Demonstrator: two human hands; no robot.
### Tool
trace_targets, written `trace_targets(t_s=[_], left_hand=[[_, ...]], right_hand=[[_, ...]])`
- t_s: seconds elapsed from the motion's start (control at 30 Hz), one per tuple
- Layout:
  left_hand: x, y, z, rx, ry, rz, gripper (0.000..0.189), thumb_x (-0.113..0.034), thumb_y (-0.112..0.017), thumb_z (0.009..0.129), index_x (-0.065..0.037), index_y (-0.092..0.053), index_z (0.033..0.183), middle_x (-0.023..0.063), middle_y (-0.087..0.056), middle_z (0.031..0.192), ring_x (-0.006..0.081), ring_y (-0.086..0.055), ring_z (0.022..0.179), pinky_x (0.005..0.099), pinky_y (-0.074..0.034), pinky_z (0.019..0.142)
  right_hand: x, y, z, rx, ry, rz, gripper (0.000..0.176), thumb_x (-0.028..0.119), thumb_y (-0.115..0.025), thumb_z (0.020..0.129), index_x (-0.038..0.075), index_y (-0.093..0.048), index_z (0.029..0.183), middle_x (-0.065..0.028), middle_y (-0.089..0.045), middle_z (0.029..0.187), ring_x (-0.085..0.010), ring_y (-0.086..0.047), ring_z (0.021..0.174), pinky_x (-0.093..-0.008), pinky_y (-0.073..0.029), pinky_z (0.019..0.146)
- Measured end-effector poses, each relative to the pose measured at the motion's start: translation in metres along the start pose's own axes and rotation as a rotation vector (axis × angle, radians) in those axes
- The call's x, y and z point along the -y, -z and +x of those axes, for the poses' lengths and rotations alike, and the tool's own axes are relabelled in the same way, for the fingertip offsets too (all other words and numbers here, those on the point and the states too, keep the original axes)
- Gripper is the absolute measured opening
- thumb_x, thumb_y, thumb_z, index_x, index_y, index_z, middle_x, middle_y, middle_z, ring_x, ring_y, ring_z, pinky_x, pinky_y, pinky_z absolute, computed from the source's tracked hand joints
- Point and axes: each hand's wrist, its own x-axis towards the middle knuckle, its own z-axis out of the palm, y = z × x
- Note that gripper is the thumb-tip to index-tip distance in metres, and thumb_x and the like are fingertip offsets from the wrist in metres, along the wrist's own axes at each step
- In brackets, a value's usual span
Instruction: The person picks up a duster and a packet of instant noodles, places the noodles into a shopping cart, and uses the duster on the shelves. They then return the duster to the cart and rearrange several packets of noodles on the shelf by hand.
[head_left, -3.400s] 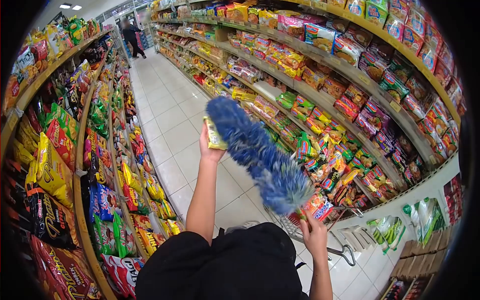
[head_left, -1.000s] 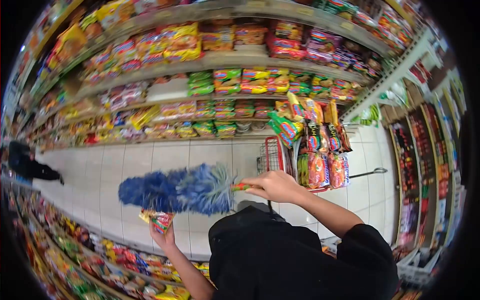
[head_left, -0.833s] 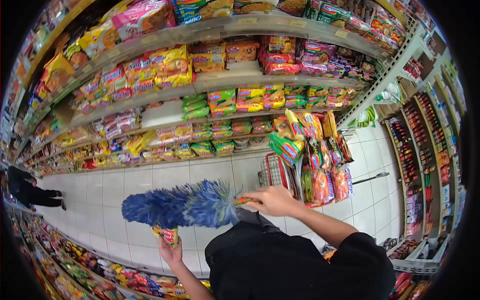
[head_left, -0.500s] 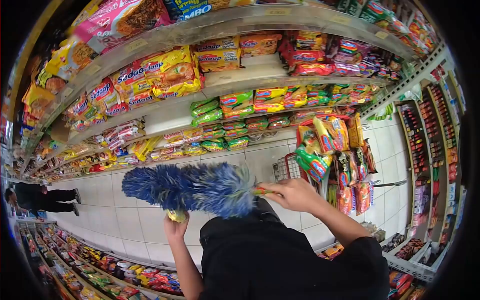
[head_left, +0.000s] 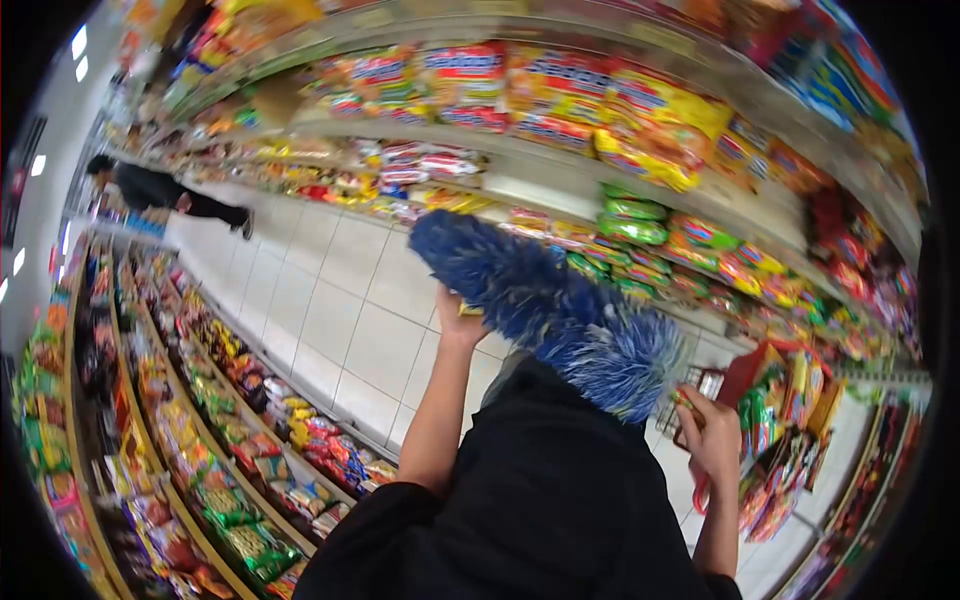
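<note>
In my right hand (head_left: 712, 435) is the handle of a fluffy blue duster (head_left: 540, 300), whose pale tufts lie nearest my fingers. The duster's head stretches across the aisle in front of my body, up and to the left. My left hand (head_left: 460, 318) is closed just under the dark far end of the duster. A small yellow packet (head_left: 467, 308) shows at its fingers, mostly hidden by the duster and the hand.
Shelves with noodle packs (head_left: 560, 90) run along the far side. Lower shelves of packets (head_left: 240, 450) line the left. A red basket or cart heaped with packs (head_left: 785, 420) stands at the right. A person in dark clothes (head_left: 170, 195) is down the tiled aisle (head_left: 340, 310).
My view has swung left down the aisle. The duster now slants down to the right, with my right hand lower. My left hand, with the yellow packet, is closer to the duster's far end.
</note>
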Motion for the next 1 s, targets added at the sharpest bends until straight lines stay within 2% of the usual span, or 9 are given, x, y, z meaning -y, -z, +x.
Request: trace_targets(t_s=[0.07,0.17,0.2,0.4,0.67,0.77,0.87,0.93,1.0], left_hand=[[-0.01,0.014,0.01,0.284,-0.172,-0.266,0.052,-0.045,-0.041,0.088,-0.003,-0.051,0.119,0.0126,-0.056,0.116,0.0303,-0.055,0.104,0.0454,-0.041,0.094],[-0.034,0.015,0.011,-0.007,-0.347,-0.054,0.054,-0.049,-0.042,0.087,-0.006,-0.05,0.121,0.0113,-0.055,0.118,0.0295,-0.054,0.105,0.0461,-0.04,0.094],[-0.041,0.008,0.004,0.066,-0.166,-0.188,0.052,-0.048,-0.039,0.089,-0.009,-0.048,0.123,0.0112,-0.054,0.12,0.0293,-0.052,0.108,0.0479,-0.039,0.095],[-0.082,0.01,-0.007,0.113,-0.227,0.041,0.055,-0.046,-0.037,0.091,-0.008,-0.04,0.13,0.015,-0.048,0.127,0.034,-0.047,0.115,0.0542,-0.035,0.097],[-0.093,0.008,-0.059,-0.014,-0.278,0.068,0.053,-0.041,-0.038,0.092,-0.002,-0.04,0.128,0.0207,-0.046,0.127,0.0346,-0.048,0.114,0.0508,-0.037,0.097],[-0.098,0.043,-0.075,0.222,-0.245,-0.078,0.044,-0.046,-0.045,0.089,-0.011,-0.053,0.115,0.0128,-0.059,0.107,0.0249,-0.059,0.093,0.0288,-0.054,0.061],[-0.092,0.035,-0.093,0.118,-0.339,-0.118,0.044,-0.051,-0.048,0.086,-0.015,-0.056,0.11,0.0072,-0.059,0.109,0.0232,-0.059,0.093,0.0327,-0.053,0.067],[-0.087,0.007,-0.11,-0.25,-0.549,0.133,0.043,-0.052,-0.049,0.085,-0.017,-0.056,0.11,0.0036,-0.06,0.106,0.0215,-0.059,0.093,0.0378,-0.052,0.072],[-0.092,0.027,-0.122,-0.106,-0.551,0.116,0.047,-0.057,-0.044,0.085,-0.019,-0.056,0.11,0.0008,-0.062,0.102,0.0216,-0.059,0.094,0.0438,-0.048,0.078]], right_hand=[[0.003,0.005,0.006,0.063,0.001,-0.009,0.025,0.02,-0.067,0.076,0.009,-0.066,0.098,-0.0128,-0.063,0.067,-0.0269,-0.061,0.056,-0.0325,-0.046,0.051],[-0.013,0.015,0.021,0.044,-0.004,-0.009,0.025,0.015,-0.066,0.076,0.004,-0.065,0.099,-0.0146,-0.06,0.063,-0.0255,-0.058,0.051,-0.033,-0.045,0.051],[-0.011,0.02,0.026,0.065,-0.045,-0.04,0.025,0.015,-0.066,0.076,0.003,-0.065,0.099,-0.0144,-0.061,0.063,-0.0244,-0.058,0.051,-0.032,-0.045,0.051],[-0.017,0.022,0.054,-0.085,0.117,-0.072,0.027,0.012,-0.065,0.078,0.0,-0.063,0.103,-0.0119,-0.06,0.062,-0.0139,-0.056,0.05,-0.026,-0.043,0.051],[-0.014,-0.021,0.084,0.016,0.146,0.195,0.028,0.01,-0.063,0.08,0.001,-0.061,0.107,-0.0135,-0.061,0.069,-0.0182,-0.057,0.052,-0.0285,-0.043,0.051],[-0.003,-0.032,0.088,0.085,0.263,0.267,0.028,0.011,-0.063,0.078,0.005,-0.062,0.106,-0.0129,-0.06,0.069,-0.0216,-0.059,0.055,-0.0299,-0.044,0.051],[0.012,-0.038,0.089,0.178,0.313,0.193,0.028,0.01,-0.061,0.08,0.001,-0.061,0.106,-0.0137,-0.06,0.069,-0.0199,-0.056,0.053,-0.0279,-0.043,0.051],[0.01,-0.052,0.088,0.129,0.359,0.228,0.025,0.017,-0.063,0.079,0.011,-0.064,0.104,-0.0114,-0.058,0.063,-0.0262,-0.058,0.054,-0.0344,-0.044,0.05],[0.008,-0.06,0.09,0.132,0.362,0.25,0.025,0.017,-0.063,0.079,0.011,-0.064,0.103,-0.0117,-0.058,0.064,-0.0271,-0.058,0.054,-0.0353,-0.044,0.05]])
